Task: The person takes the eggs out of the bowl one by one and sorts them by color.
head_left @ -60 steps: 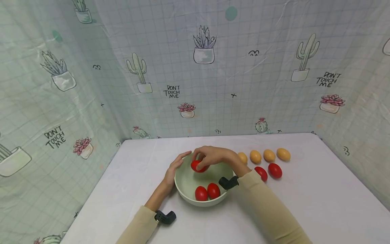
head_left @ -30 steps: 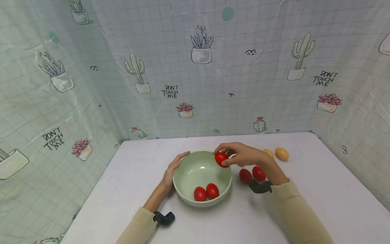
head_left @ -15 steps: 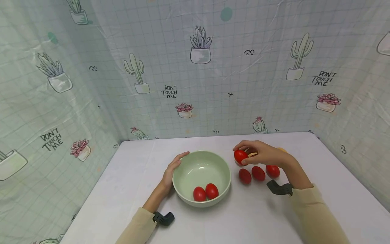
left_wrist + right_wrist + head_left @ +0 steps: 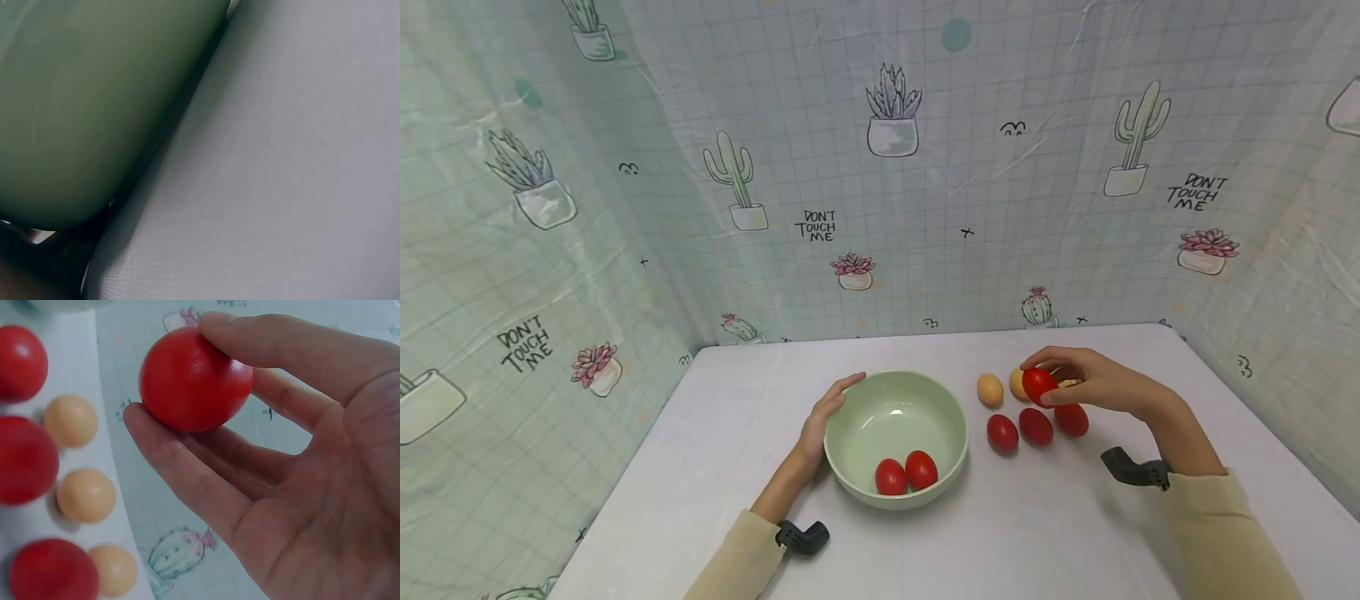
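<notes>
The right hand (image 4: 1092, 380) pinches one red egg (image 4: 1039, 387) between thumb and fingertips, right of the bowl (image 4: 859, 433), near the yellow eggs (image 4: 990, 390) on the bench (image 4: 737, 383). The left hand (image 4: 818, 427) rests, fingers extended, against the bowl's left side. A light pinch, clear of the nearer red eggs (image 4: 1036, 427), should suit the smooth shape.

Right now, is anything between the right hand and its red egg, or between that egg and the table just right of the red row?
Nothing shows between the right hand and the held red egg. Toward that table spot, the row's end egg lies along the way, though apparently lower.
</notes>
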### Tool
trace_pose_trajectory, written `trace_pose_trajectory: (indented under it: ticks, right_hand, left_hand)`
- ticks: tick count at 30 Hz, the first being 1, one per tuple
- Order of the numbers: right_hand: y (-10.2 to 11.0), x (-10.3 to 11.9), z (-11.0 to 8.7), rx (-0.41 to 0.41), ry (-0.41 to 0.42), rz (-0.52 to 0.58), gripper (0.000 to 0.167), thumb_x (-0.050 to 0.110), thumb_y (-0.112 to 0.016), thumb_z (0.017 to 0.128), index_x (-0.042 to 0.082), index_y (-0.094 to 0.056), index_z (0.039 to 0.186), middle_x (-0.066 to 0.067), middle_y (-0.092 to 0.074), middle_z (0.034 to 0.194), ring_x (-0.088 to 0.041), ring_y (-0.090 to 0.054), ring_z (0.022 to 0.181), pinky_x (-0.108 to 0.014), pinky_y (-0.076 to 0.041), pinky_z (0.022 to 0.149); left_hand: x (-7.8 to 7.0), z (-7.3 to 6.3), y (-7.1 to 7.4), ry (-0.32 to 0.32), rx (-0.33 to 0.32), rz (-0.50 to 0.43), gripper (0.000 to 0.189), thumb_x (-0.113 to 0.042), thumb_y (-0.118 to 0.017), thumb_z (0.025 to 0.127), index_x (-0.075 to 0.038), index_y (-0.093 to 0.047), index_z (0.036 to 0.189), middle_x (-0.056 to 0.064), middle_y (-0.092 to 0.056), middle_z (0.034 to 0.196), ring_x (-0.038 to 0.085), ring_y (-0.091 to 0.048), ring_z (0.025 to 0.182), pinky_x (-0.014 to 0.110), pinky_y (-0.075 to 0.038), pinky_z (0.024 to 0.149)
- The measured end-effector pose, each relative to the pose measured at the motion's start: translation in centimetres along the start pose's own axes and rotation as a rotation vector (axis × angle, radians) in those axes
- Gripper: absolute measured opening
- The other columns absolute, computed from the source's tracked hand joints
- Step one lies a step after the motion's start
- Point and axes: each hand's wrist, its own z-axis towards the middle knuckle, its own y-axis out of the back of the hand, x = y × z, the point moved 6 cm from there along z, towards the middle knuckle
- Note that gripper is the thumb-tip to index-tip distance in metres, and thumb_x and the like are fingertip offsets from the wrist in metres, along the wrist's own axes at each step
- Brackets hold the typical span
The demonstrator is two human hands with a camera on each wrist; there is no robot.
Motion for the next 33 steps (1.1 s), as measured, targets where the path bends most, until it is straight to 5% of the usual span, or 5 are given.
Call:
trace_pose_trajectory:
  ticks: [19,26,33]
  right_hand:
    - [1.7,-3.4,-2.3,-0.010,-0.054,0.042,0.048,0.024,-0.071,0.093,0.009,-0.059,0.137,-0.016,-0.065,0.132,-0.031,-0.061,0.117,-0.036,-0.058,0.087]
    - [2.1,-4.9,-2.8,-0.014,-0.141,0.033,0.057,0.029,-0.074,0.091,0.006,-0.056,0.140,-0.020,-0.061,0.135,-0.033,-0.056,0.122,-0.038,-0.055,0.088]
    - [2.5,-6.5,-3.5,-0.013,-0.184,0.018,0.059,0.028,-0.074,0.090,0.007,-0.055,0.142,-0.023,-0.059,0.137,-0.037,-0.053,0.126,-0.050,-0.058,0.091]
  left_hand:
    - [-0.1,0.0,0.0,0.017,-0.015,-0.002,0.052,-0.029,-0.023,0.110,-0.022,-0.042,0.157,0.006,-0.041,0.164,0.034,-0.044,0.148,0.020,-0.051,0.104]
    - [0.0,0.0,0.0,0.017,-0.005,-0.008,0.051,-0.029,-0.022,0.110,-0.022,-0.041,0.157,0.006,-0.040,0.164,0.033,-0.042,0.149,0.019,-0.049,0.105]
    - [0.0,0.0,-0.1,0.018,-0.016,-0.010,0.052,-0.028,-0.023,0.109,-0.020,-0.042,0.157,0.005,-0.041,0.164,0.033,-0.043,0.149,0.019,-0.049,0.106]
